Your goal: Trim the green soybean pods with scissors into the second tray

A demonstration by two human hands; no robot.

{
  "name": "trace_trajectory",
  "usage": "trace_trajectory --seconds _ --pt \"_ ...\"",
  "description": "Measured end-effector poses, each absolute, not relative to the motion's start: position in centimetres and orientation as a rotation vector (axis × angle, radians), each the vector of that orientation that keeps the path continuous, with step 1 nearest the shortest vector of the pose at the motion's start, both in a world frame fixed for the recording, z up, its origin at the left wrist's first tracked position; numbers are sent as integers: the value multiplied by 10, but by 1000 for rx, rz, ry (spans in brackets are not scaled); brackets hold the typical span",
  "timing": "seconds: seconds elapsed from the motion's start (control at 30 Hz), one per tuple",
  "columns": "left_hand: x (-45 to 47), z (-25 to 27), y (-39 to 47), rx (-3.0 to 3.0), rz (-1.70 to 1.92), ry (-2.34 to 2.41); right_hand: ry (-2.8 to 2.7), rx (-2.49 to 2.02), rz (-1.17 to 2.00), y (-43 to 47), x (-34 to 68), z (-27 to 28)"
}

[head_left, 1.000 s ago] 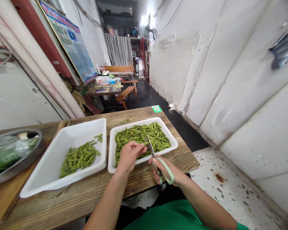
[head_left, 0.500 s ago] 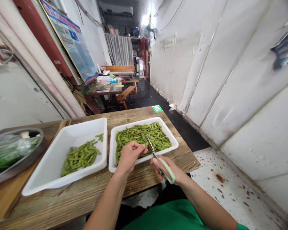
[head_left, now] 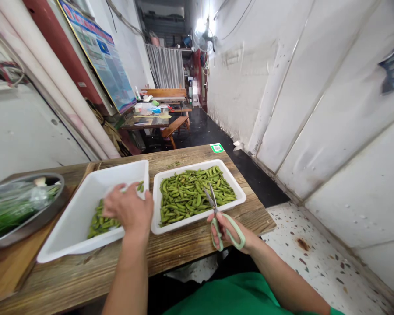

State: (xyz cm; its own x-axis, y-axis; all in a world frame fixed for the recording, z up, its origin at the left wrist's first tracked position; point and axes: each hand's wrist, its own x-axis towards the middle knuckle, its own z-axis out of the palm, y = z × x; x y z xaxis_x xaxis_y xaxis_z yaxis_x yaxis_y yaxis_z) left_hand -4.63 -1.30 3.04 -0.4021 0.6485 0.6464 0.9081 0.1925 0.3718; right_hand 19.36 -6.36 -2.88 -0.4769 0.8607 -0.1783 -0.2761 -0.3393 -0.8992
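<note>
My left hand (head_left: 129, 208) is over the left white tray (head_left: 68, 214), its fingers spread and slightly blurred, with no pod visible in them. Beneath it lies a small heap of green edamame pods (head_left: 100, 223), partly hidden by the hand. My right hand (head_left: 228, 232) grips a pair of scissors (head_left: 238, 236) by pale green handles, the blades parted and pointing away from me. Those blades hover over the near right part of the right white tray (head_left: 156, 225), which is full of edamame pods (head_left: 187, 194).
Both trays stand on a wooden table (head_left: 170, 249). At the left, a metal basin (head_left: 61, 192) holds bagged green vegetables. A green QR-code card (head_left: 217, 148) lies at the table's far corner. Farther back are a cluttered table (head_left: 147, 120) and a wooden bench (head_left: 175, 127).
My left hand has moved left from the scissor tips at the right tray to above the left tray, and its fingers have spread. The scissor blades have parted wider.
</note>
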Motion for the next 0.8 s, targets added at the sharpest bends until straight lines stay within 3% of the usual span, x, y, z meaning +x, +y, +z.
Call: trace_trajectory --seconds 0.13,0.3,0.4,0.63,0.8 --pt "9 14 -7 -2215 -753 -2082 -1084 -890 1910 -62 193 -30" --pt "36 0 8 -2445 -535 -2091 -1116 -953 1859 -63 196 -29" --pt "26 1 12 -2457 -714 -2212 -1137 -977 1847 -63 197 -28" --pt "14 2 3 -2707 -1593 -2332 -1202 -1054 1816 -60 191 -31" --pt "16 8 -4 -2832 -1656 -2383 -1289 -1035 1770 -62 192 -26"
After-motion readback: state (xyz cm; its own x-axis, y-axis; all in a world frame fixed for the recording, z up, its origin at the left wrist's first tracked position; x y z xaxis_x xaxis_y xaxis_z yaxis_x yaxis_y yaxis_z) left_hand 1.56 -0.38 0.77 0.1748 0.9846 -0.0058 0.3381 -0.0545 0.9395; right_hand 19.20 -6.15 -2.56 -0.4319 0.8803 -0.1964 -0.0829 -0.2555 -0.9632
